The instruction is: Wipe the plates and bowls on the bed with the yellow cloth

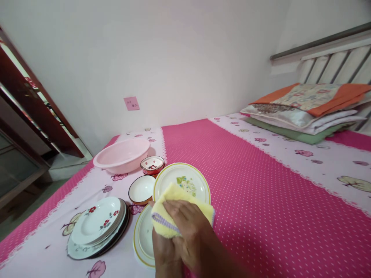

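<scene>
My left hand (165,249) grips the lower edge of a white plate (185,179) with a yellow rim and a green floral print, tilted up towards me. Most of its fingers are hidden behind the cloth and the plate. My right hand (187,222) is closed on a yellow cloth (169,227) with a purple stitched edge, pressed against the plate's lower face. A similar yellow-rimmed plate (142,241) lies on the bed just left of my left wrist, partly covered by it.
Left of my hands is a stack of plates (94,224), the top one with red flowers. Beyond sit a white bowl (141,189), a red patterned bowl (152,165) and a pink basin (123,154). Folded bedding (307,108) is piled at the far right by the headboard.
</scene>
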Motion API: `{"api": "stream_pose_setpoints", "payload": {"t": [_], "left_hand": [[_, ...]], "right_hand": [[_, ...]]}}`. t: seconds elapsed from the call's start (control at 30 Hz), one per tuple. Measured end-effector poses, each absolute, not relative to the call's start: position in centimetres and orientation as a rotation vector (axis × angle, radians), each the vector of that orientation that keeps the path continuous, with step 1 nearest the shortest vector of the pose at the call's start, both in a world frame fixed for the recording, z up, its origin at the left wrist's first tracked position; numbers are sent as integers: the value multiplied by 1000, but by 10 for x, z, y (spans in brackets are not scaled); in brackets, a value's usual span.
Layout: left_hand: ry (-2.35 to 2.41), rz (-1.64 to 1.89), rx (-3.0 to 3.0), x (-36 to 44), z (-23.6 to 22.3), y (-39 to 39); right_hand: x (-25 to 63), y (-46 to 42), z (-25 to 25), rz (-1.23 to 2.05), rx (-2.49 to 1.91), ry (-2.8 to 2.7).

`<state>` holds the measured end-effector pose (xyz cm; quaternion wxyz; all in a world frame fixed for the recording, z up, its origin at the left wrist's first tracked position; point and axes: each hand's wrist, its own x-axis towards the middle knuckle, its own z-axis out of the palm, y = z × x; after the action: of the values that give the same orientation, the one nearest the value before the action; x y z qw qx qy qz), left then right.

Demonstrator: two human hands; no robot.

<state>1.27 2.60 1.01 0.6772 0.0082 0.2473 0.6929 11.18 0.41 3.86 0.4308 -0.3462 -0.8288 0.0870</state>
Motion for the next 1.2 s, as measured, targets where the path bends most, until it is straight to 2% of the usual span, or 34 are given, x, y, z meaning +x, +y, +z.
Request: {"api": "stream_pose_setpoints", "payload": {"t": [0.13, 0.2, 0.33, 0.57, 0.7, 0.8, 0.93, 1.03, 1.2], "left_hand": [[538, 1560, 27, 33, 26, 26], [476, 1522, 119, 40, 31, 25], [462, 1523, 162, 35, 27, 25], [410, 1442, 278, -1, 12, 26], [521, 1650, 313, -4, 18, 28], [634, 1706, 293, -1, 23, 30], [722, 1710, 308, -3, 25, 29], [727, 1609, 309, -5, 26, 24], [764, 1386, 379, -2, 20, 15]], "right_hand": [[132, 39, 25, -97, -887, -1986], [145, 51, 25, -107, -961, -1951], [148, 49, 32, 49, -990, -1932], [144, 9, 30, 361, -745, -2196], [175, 10, 42, 467, -976, -2268], [203, 31, 56, 551, -1310, -2069], [239, 63, 66, 395, -1653, -1522], [259, 73, 66, 349, -1561, -1290], [257, 65, 70, 392, -1383, -1221]]}}
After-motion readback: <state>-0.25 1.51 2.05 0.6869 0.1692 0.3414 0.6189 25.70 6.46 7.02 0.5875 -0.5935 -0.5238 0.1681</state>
